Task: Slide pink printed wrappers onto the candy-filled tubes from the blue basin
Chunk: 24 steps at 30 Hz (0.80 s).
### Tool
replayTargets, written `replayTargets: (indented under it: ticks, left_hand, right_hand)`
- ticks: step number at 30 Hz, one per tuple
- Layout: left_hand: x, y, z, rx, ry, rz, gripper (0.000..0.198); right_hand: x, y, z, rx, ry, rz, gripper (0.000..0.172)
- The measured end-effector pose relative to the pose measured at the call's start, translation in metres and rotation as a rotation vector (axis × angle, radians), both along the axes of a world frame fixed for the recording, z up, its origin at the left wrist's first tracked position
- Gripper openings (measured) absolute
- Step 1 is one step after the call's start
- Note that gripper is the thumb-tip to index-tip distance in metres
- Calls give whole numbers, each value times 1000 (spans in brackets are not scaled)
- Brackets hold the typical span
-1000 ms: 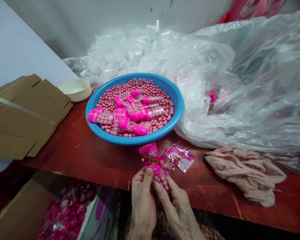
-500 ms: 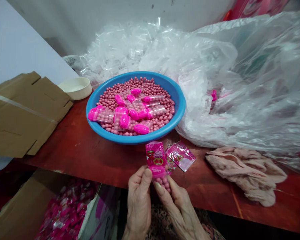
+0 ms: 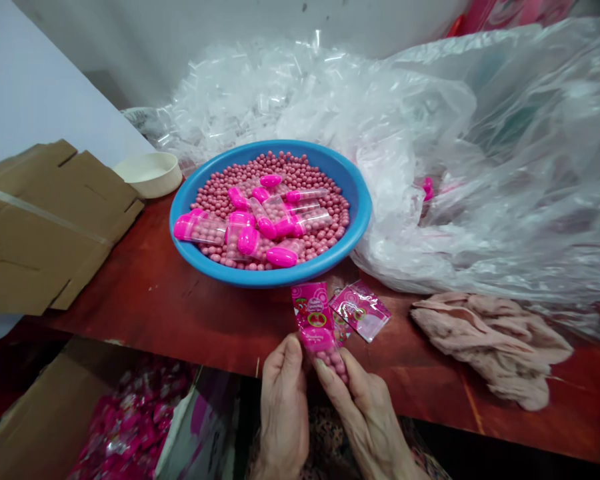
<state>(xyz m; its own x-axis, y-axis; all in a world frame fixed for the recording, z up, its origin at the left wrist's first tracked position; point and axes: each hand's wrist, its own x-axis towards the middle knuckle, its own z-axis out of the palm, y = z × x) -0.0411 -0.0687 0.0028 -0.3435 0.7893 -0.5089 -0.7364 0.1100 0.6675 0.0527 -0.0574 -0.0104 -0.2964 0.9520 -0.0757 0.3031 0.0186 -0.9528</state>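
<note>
My left hand (image 3: 283,407) and my right hand (image 3: 367,420) pinch a pink printed strawberry-pattern packet (image 3: 314,317) between them at the table's front edge. Its lower end is a clear section filled with pink candy balls (image 3: 334,363). Just beyond the packet lie flat pink sachets (image 3: 361,310), one partly hidden behind it. A blue plastic basin (image 3: 275,279) holds loose pink balls (image 3: 320,177) and several clear tubes with bright pink caps (image 3: 200,229).
The dark red table (image 3: 180,300) bears flattened cardboard (image 3: 45,227), a white bowl (image 3: 150,175), a large clear plastic bag (image 3: 505,187) of clear tubes, and a crumpled pink cloth (image 3: 485,350). Below the edge, a cardboard box (image 3: 130,427) holds pink packets.
The packet has moved slightly up and tilts a little more than half a second ago. My right hand has shifted slightly right along it.
</note>
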Motion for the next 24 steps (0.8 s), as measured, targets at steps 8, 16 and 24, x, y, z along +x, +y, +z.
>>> replayTargets:
  ticks: [8,16,24]
  left_hand:
    - [-10,6,6,-20,-44,-101,23]
    - [10,2,8,-142,-118,18,35]
    - [9,-1,4,-84,-57,29,30]
  right_hand:
    - [-2,2,-3,-12,-26,110,28]
    - [-5,-6,-5,142,-99,8,33]
    - [-8,-4,-5,368,-197,-29,36]
